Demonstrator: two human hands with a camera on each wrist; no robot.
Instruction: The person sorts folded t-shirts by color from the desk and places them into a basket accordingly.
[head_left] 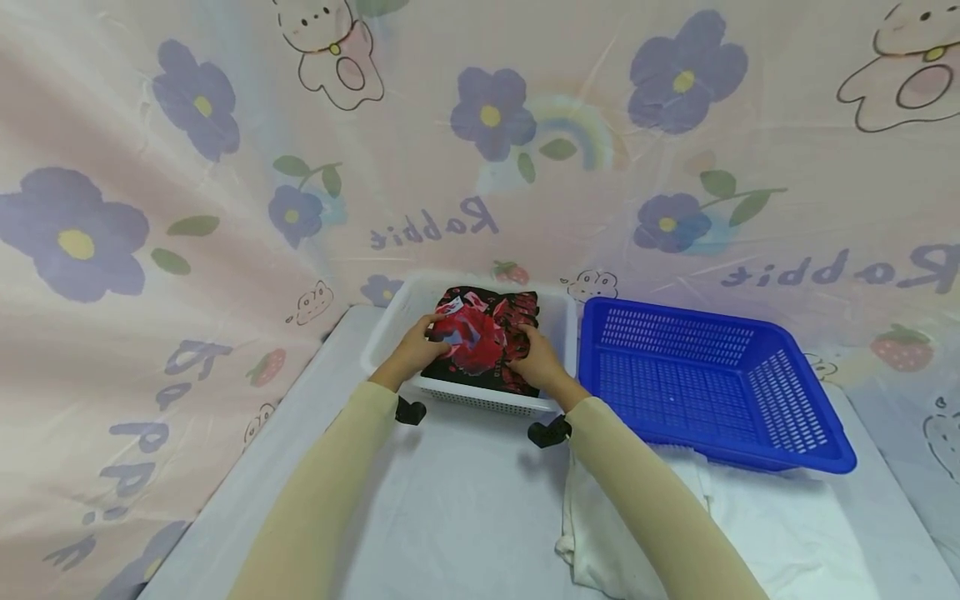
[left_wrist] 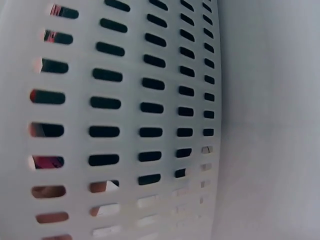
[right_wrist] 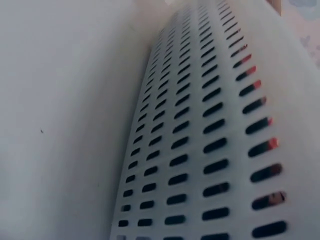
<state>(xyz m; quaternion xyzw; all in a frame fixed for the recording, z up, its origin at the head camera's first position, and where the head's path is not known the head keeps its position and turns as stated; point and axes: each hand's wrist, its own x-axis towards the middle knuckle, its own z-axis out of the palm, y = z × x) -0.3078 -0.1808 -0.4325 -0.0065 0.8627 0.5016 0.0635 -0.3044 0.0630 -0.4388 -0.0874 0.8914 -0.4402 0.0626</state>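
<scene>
A folded black garment with a red flower print [head_left: 480,337] lies in the white plastic basket [head_left: 390,333] in the head view. My left hand [head_left: 412,350] grips its left side, thumb over the printed face. On the opposite side, my right hand [head_left: 542,362] holds the right edge of the garment. Some fingertips are hidden by the cloth. Both wrist views look at the basket's slotted wall [left_wrist: 132,90], and dark and red fabric shows through the slots of the wall [right_wrist: 197,120] on the right.
A blue plastic basket [head_left: 675,392] stands right of the white one. White folded cloth [head_left: 787,525] lies on the table [head_left: 465,500] in front of it, partly under my right sleeve. A printed curtain [head_left: 420,167] hangs behind and at the left.
</scene>
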